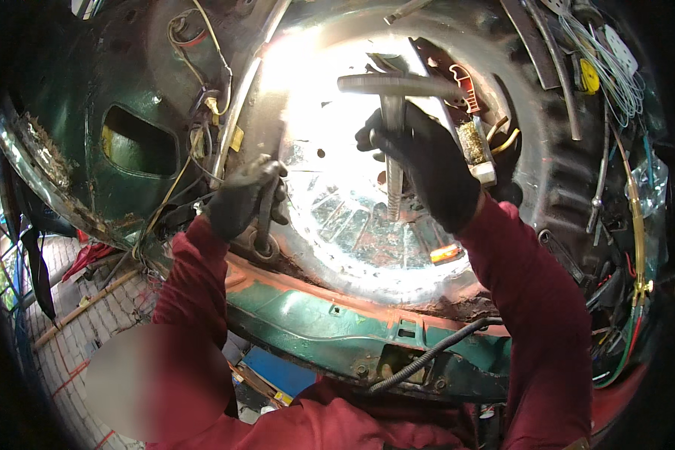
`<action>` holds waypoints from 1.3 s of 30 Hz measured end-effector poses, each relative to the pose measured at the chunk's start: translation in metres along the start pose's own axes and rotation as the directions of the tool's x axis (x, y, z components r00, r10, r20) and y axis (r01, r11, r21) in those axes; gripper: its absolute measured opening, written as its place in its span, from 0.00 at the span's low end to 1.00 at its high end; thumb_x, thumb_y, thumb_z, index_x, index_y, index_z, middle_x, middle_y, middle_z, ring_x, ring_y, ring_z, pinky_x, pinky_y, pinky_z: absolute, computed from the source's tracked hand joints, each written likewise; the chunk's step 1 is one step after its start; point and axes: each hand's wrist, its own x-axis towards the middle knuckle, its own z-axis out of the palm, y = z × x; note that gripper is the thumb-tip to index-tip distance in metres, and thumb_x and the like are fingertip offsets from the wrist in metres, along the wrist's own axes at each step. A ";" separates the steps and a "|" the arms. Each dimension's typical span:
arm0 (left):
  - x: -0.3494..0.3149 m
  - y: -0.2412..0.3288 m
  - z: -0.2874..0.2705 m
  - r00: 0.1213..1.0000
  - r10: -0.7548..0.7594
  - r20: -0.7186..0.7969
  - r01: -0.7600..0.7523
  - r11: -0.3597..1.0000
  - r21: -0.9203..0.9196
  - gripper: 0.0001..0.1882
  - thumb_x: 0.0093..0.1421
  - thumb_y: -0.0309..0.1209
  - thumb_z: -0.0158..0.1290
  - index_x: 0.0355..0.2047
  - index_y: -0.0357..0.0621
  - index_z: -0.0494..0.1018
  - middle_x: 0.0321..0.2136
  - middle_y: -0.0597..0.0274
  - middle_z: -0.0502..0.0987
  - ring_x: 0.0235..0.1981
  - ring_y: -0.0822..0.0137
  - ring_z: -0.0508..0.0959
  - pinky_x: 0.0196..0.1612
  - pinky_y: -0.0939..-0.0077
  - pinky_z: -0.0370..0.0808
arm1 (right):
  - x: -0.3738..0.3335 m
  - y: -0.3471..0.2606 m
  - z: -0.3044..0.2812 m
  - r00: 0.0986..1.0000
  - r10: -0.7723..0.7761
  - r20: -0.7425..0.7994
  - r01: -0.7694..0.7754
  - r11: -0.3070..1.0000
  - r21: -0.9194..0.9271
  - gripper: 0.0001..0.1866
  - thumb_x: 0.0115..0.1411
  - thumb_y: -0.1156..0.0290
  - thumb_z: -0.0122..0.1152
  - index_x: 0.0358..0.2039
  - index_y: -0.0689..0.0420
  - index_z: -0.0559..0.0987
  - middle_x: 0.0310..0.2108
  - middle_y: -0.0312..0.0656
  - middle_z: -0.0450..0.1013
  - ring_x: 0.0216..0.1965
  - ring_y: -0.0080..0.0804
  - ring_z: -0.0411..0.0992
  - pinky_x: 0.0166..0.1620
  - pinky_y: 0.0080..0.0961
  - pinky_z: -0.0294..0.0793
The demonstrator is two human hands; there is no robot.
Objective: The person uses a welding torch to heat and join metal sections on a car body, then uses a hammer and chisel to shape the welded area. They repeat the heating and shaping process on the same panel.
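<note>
Currently, a hammer (393, 112) is clasped by the right hand (436, 169) above frame centre, its blurred head beyond the fingers, which are curled round the handle. Left of centre, a bar (265, 216) is clamped in the left hand's (238, 199) bent fingers. In the round well (316, 244), an orange item (446, 253) is seen lower right.

Hammer head (386, 85) blurred; glare hides part of the round well (330, 229)
</note>
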 end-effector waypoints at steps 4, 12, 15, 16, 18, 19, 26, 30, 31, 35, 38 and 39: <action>0.022 -0.028 -0.021 0.972 -0.232 -0.026 0.226 0.909 0.350 0.12 0.77 0.39 0.48 0.50 0.44 0.72 0.31 0.66 0.76 0.25 0.73 0.74 0.28 0.75 0.76 | -0.040 0.032 0.000 0.850 -0.439 0.292 0.518 0.593 -0.616 0.13 0.76 0.66 0.59 0.55 0.57 0.81 0.43 0.51 0.80 0.45 0.49 0.80 0.49 0.42 0.79; -0.005 -0.044 -0.024 0.945 0.238 0.226 -0.321 0.805 0.498 0.24 0.78 0.36 0.50 0.69 0.39 0.67 0.49 0.57 0.76 0.34 0.69 0.78 0.33 0.77 0.79 | -0.072 0.062 0.065 0.927 -0.096 0.363 0.148 0.982 -0.118 0.17 0.74 0.69 0.58 0.60 0.56 0.81 0.51 0.54 0.81 0.52 0.54 0.79 0.56 0.43 0.79; -0.038 -0.008 0.005 0.960 0.156 0.230 -0.198 0.965 0.172 0.36 0.73 0.42 0.59 0.75 0.40 0.61 0.58 0.53 0.74 0.42 0.67 0.80 0.44 0.75 0.82 | -0.071 0.076 0.094 0.889 -0.141 0.436 0.223 0.965 -0.141 0.15 0.71 0.72 0.59 0.56 0.56 0.81 0.46 0.54 0.80 0.48 0.56 0.79 0.53 0.44 0.79; -0.048 0.001 0.014 0.968 0.069 0.243 -0.074 0.997 0.009 0.41 0.71 0.46 0.63 0.77 0.41 0.60 0.60 0.52 0.74 0.44 0.68 0.81 0.48 0.74 0.83 | -0.067 0.076 0.100 0.868 0.004 0.497 0.106 0.975 -0.195 0.15 0.71 0.72 0.59 0.58 0.55 0.81 0.51 0.54 0.78 0.52 0.57 0.77 0.57 0.44 0.77; -0.060 0.005 0.021 0.940 0.100 0.325 -0.220 0.908 0.358 0.47 0.63 0.42 0.71 0.76 0.39 0.61 0.64 0.52 0.71 0.53 0.63 0.79 0.57 0.69 0.79 | -0.064 0.074 0.106 0.871 0.081 0.484 0.029 0.976 -0.215 0.16 0.71 0.72 0.60 0.58 0.53 0.81 0.53 0.54 0.77 0.54 0.59 0.76 0.58 0.45 0.77; -0.064 0.003 0.024 0.924 0.103 0.368 -0.293 0.809 0.509 0.51 0.59 0.41 0.76 0.75 0.39 0.61 0.66 0.51 0.69 0.57 0.61 0.78 0.61 0.67 0.77 | -0.066 0.072 0.108 0.908 0.009 0.419 0.068 0.983 -0.170 0.16 0.70 0.72 0.60 0.57 0.53 0.81 0.50 0.55 0.78 0.52 0.60 0.77 0.56 0.47 0.78; -0.053 -0.040 0.043 0.865 0.360 0.348 -0.475 0.366 0.801 0.31 0.63 0.30 0.68 0.64 0.41 0.69 0.53 0.46 0.77 0.54 0.42 0.77 0.57 0.51 0.76 | -0.071 0.088 0.109 0.942 0.040 0.332 -0.061 0.997 0.051 0.16 0.68 0.75 0.56 0.54 0.58 0.81 0.40 0.58 0.79 0.46 0.60 0.79 0.56 0.46 0.79; -0.063 -0.046 0.049 0.873 0.372 0.315 -0.437 0.311 0.844 0.19 0.63 0.22 0.63 0.53 0.38 0.72 0.45 0.47 0.75 0.48 0.42 0.77 0.51 0.53 0.78 | -0.068 0.114 0.101 0.972 -0.154 0.178 0.178 0.976 -0.125 0.21 0.76 0.55 0.56 0.43 0.64 0.81 0.32 0.53 0.76 0.33 0.44 0.76 0.42 0.40 0.75; -0.065 -0.048 0.051 0.867 0.380 0.321 -0.454 0.340 0.824 0.19 0.63 0.23 0.63 0.53 0.38 0.72 0.46 0.46 0.75 0.48 0.42 0.77 0.51 0.53 0.78 | -0.070 0.119 0.103 0.978 0.033 0.204 -0.028 0.999 -0.026 0.23 0.76 0.53 0.56 0.43 0.65 0.82 0.31 0.52 0.76 0.34 0.40 0.76 0.42 0.38 0.75; -0.076 -0.038 0.067 0.846 0.432 0.313 -0.481 0.364 0.797 0.17 0.64 0.25 0.64 0.51 0.40 0.73 0.45 0.43 0.77 0.49 0.40 0.79 0.50 0.49 0.79 | -0.055 0.079 0.107 0.850 0.426 0.311 -0.510 0.812 0.283 0.29 0.77 0.46 0.56 0.41 0.65 0.83 0.34 0.42 0.79 0.36 0.26 0.74 0.42 0.30 0.74; -0.082 -0.032 0.068 0.827 0.473 0.306 -0.467 0.273 0.841 0.12 0.66 0.26 0.63 0.48 0.41 0.75 0.43 0.42 0.78 0.51 0.40 0.80 0.54 0.48 0.78 | -0.044 0.072 0.111 0.859 0.467 0.211 -0.501 0.675 0.542 0.25 0.80 0.52 0.53 0.50 0.66 0.81 0.41 0.43 0.81 0.47 0.27 0.79 0.55 0.29 0.80; -0.089 -0.022 0.069 0.807 0.504 0.307 -0.468 0.227 0.854 0.12 0.65 0.25 0.63 0.47 0.41 0.75 0.41 0.43 0.79 0.51 0.41 0.81 0.54 0.49 0.79 | -0.035 0.078 0.104 0.880 0.442 0.177 -0.466 0.726 0.505 0.23 0.81 0.54 0.49 0.51 0.64 0.79 0.42 0.45 0.82 0.48 0.33 0.82 0.56 0.32 0.82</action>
